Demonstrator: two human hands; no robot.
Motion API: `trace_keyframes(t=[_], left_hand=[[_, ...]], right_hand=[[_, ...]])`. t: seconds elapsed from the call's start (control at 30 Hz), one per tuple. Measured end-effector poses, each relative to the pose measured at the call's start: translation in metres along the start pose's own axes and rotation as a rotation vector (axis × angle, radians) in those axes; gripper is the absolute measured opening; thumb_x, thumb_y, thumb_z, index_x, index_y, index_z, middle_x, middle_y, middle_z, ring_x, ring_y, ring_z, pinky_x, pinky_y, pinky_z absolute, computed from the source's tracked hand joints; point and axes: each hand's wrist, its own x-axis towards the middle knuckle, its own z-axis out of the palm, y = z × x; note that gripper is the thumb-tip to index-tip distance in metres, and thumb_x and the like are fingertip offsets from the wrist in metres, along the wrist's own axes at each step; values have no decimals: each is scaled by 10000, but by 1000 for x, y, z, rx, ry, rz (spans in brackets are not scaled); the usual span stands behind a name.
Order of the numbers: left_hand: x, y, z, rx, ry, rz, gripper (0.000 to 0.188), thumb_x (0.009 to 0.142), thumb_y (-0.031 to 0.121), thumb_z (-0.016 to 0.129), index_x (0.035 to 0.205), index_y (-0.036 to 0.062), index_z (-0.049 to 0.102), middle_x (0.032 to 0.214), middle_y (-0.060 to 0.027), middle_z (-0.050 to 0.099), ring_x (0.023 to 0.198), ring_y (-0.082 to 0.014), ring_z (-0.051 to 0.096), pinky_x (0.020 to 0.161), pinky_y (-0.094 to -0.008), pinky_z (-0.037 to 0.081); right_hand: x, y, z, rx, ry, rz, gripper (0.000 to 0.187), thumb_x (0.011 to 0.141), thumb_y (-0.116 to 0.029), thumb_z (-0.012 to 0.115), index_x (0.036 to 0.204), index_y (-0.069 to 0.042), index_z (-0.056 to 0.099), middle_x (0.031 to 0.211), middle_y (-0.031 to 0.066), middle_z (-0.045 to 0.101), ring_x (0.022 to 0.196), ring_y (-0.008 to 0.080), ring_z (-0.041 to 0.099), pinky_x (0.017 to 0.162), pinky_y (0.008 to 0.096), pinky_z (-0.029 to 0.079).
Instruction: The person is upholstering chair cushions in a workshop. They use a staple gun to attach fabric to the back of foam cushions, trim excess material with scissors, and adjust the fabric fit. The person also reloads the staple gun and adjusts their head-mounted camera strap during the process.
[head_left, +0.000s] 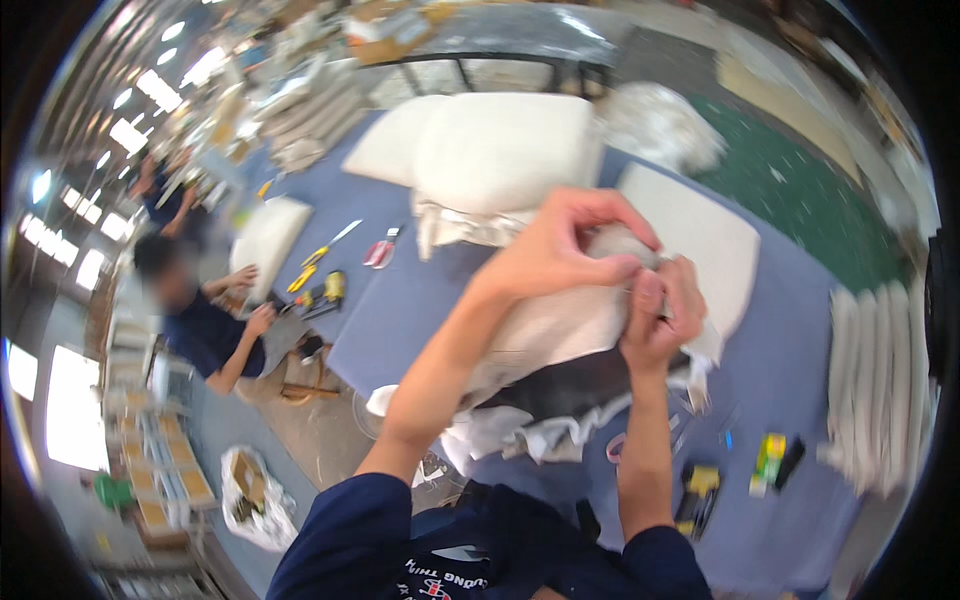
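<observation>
Cream upholstery fabric (560, 325) covers a padded piece in front of me, its dark underside (570, 385) showing along the near edge. My left hand (560, 240) reaches over the far corner, thumb and fingers curled round a bunched part of the fabric. Close beside it on the right, my right hand (668, 310) is closed, fingers folded and thumb pressed in, pinching the same fabric at the corner. Loose white cloth edges (570, 440) hang toward me. The padding inside the corner is mostly hidden by my fingers.
Cream padded panels (510, 145) lie at the back, another panel (720, 250) at right. Yellow scissors (325, 255), red-handled snips (383, 248) and a nail gun (325, 297) lie left. A yellow-black tool (697, 497) is near right, folded fabric (880, 385) far right. A co-worker (215, 330) works left.
</observation>
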Motion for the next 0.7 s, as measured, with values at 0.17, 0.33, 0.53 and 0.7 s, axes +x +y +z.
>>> trace_keyframes(t=[0.17,0.33,0.53,0.7], left_hand=[[-36,52,70,24,17,6,351,756,-3,712,1107,-10,684,1150,-103,726,1092,-138,648,987,-276,493],[-63,87,120,166,9,32,457,647,-9,702,1101,-35,652,1234,-196,694,1161,-229,645,1055,-351,464],[-70,91,136,245,-34,98,493,671,-11,712,1161,3,651,1223,-125,702,1067,-152,646,926,-277,498],[-45,82,127,247,-2,0,509,668,1,711,1175,4,660,1196,-117,716,1046,-142,659,902,-258,498]], right_hand=[[-14,-56,-63,-36,7,-53,369,885,-170,735,636,-70,482,606,68,453,527,258,403,537,385,277],[-29,-98,-113,-102,-39,-43,418,833,-235,794,619,-83,468,593,50,443,512,237,382,499,355,273],[-36,-117,-133,-120,-28,6,376,823,-207,800,652,-75,493,625,52,467,549,238,395,497,358,300],[-27,-102,-124,-62,-39,104,312,820,-179,793,691,-64,533,658,55,479,585,241,384,531,357,311]])
